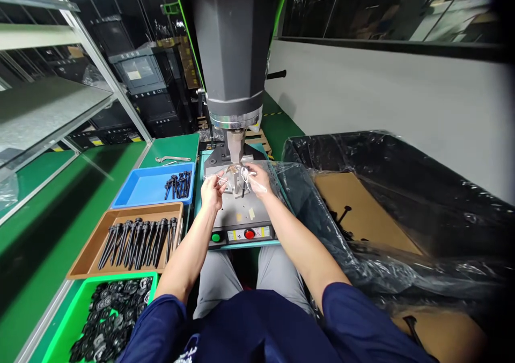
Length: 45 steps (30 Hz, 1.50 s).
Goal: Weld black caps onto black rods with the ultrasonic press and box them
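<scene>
Under the press head [235, 100] a metal fixture [236, 183] stands on the grey machine base [229, 211]. To its left is my left hand [212, 192], fingers curled and thumb near the fingertips. A thin, whitish, clear strand shows by those fingers; I cannot make out what they hold. On the fixture's right side my right hand [258, 180] closes its fingers at the top of a slim black stemmed part [243, 187]. Something clear and shiny, like thin plastic, lies about the right fingers and wrist. The fingertips are partly hidden.
Left of the machine are a blue tray [134, 183] and a brown tray [90, 239] of black stemmed parts, and a green bin [60, 328] of small black pieces. A wrench [173, 159] lies behind. A plastic-lined box [366, 191] stands right. Green and red buttons [249, 234] face me.
</scene>
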Motion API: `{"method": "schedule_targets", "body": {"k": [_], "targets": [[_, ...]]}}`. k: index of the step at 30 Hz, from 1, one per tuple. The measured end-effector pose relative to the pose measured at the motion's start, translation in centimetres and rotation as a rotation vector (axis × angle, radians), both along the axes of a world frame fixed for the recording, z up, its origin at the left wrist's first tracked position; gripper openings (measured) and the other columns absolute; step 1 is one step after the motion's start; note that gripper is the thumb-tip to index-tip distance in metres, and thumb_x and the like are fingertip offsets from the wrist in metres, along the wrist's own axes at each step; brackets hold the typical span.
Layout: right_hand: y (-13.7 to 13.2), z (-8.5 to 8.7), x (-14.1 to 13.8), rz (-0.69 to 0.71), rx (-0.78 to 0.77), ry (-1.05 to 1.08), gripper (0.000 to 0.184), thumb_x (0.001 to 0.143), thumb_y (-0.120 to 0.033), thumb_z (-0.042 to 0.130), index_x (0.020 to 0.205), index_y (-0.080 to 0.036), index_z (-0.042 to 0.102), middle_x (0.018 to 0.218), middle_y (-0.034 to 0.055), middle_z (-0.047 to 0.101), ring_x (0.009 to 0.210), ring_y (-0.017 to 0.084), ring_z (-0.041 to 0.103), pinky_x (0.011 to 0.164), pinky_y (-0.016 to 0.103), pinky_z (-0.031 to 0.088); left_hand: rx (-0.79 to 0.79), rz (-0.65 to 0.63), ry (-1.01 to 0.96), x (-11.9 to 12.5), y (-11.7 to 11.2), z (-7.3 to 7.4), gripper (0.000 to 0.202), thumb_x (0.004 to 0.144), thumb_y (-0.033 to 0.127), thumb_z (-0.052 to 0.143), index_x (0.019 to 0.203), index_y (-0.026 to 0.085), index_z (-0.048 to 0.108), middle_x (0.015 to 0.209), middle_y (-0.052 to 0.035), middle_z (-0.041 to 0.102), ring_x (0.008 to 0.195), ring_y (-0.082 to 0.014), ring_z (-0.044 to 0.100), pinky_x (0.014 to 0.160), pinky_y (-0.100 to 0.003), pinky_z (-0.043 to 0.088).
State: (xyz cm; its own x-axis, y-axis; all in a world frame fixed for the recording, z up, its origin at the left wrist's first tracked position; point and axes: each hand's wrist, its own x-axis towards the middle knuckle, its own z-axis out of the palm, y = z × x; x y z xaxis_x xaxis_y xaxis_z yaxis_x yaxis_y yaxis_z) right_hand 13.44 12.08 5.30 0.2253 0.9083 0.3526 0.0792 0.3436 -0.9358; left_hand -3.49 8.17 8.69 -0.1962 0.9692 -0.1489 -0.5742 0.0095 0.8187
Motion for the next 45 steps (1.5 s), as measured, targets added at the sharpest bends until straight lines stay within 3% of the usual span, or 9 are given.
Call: {"method": "schedule_targets", "body": {"k": [7, 12, 16, 23, 30, 34, 41, 45], "targets": [[0.8, -0.1, -0.5, 0.077, 0.109, -0.048, 0.025, 0.072, -0.026, 0.073, 0.097, -0.024, 0.073, 0.11, 0.0065, 0.065, 0.11, 0.025, 0.06, 0.104, 0.039, 0.044, -0.001, 0.003, -0.024, 0.0, 0.2, 0.9, 0.023, 0.077, 0.031, 0.075, 0.085, 0.019, 0.057, 0.108, -0.0077, 0.073, 0.081, -0.0162, 0.072, 0.06, -0.022, 0.054], [2.5, -0.3, -1.2, 0.059, -0.026, -0.001, 0.03, 0.069, -0.027, 0.076, 0.098, -0.021, 0.07, 0.11, 0.0071, 0.066, 0.108, 0.026, 0.061, 0.097, 0.038, 0.048, 0.004, 0.016, -0.032, -0.3, 0.7, 0.9, 0.023, 0.078, 0.033, 0.074, 0.085, 0.019, 0.057, 0.111, -0.0086, 0.073, 0.085, -0.0169, 0.072, 0.061, -0.021, 0.053], [3.3, 0.0, -1.7, 0.12, -0.118, 0.038, 0.034, 0.07, -0.026, 0.075, 0.103, -0.019, 0.068, 0.104, 0.0063, 0.071, 0.103, 0.025, 0.062, 0.093, 0.037, 0.05, 0.002, 0.019, -0.044, -0.6, 0.9, 0.7, 0.023, 0.079, 0.032, 0.074, 0.086, 0.018, 0.057, 0.114, -0.0093, 0.072, 0.083, -0.0164, 0.072, 0.061, -0.021, 0.053], [3.7, -0.2, -0.9, 0.169, -0.111, 0.021, 0.033, 0.078, -0.042, 0.068, 0.102, -0.02, 0.07, 0.11, 0.006, 0.071, 0.109, 0.025, 0.061, 0.1, 0.038, 0.046, 0.001, 0.013, -0.055, -0.8, 1.1, 0.3, 0.013, 0.084, 0.027, 0.067, 0.087, 0.018, 0.059, 0.114, -0.0092, 0.073, 0.08, -0.0148, 0.072, 0.059, -0.02, 0.053], [4.5, -0.8, -0.9, 0.168, -0.1, 0.042, 0.036, 0.07, -0.049, 0.07, 0.089, -0.019, 0.068, 0.093, 0.0052, 0.071, 0.093, 0.025, 0.066, 0.093, 0.04, 0.05, -0.001, 0.011, -0.041, -0.7, 1.3, 0.1, 0.015, 0.084, 0.029, 0.068, 0.088, 0.017, 0.06, 0.116, -0.0105, 0.072, 0.083, -0.0156, 0.072, 0.061, -0.021, 0.053], [4.5, -0.9, -0.9, 0.164, -0.097, 0.046, 0.04, 0.072, -0.052, 0.07, 0.093, -0.019, 0.067, 0.097, 0.0064, 0.071, 0.099, 0.026, 0.066, 0.095, 0.04, 0.05, 0.005, 0.016, -0.041, -0.8, 1.4, -0.3, 0.016, 0.083, 0.029, 0.069, 0.086, 0.017, 0.059, 0.116, -0.011, 0.072, 0.08, -0.0157, 0.072, 0.06, -0.021, 0.052], [2.2, -1.1, 1.0, 0.071, 0.024, -0.372, 0.041, 0.093, -0.042, 0.049, 0.121, -0.019, 0.067, 0.13, 0.0106, 0.061, 0.126, 0.025, 0.054, 0.113, 0.041, 0.037, 0.086, 0.123, -0.051, -1.3, 1.1, -1.3, 0.021, 0.078, 0.029, 0.073, 0.084, 0.017, 0.057, 0.111, -0.0102, 0.072, 0.076, -0.014, 0.071, 0.059, -0.021, 0.053], [1.1, -1.8, 2.4, 0.056, -0.086, -0.64, 0.045, 0.094, -0.036, 0.05, 0.131, -0.015, 0.063, 0.141, 0.0155, 0.053, 0.135, 0.029, 0.046, 0.117, 0.043, 0.033, 0.082, 0.131, -0.057, -1.6, 0.7, -2.2, 0.02, 0.078, 0.029, 0.074, 0.088, 0.016, 0.061, 0.124, -0.0109, 0.068, 0.089, -0.0176, 0.072, 0.062, -0.022, 0.056]]}}
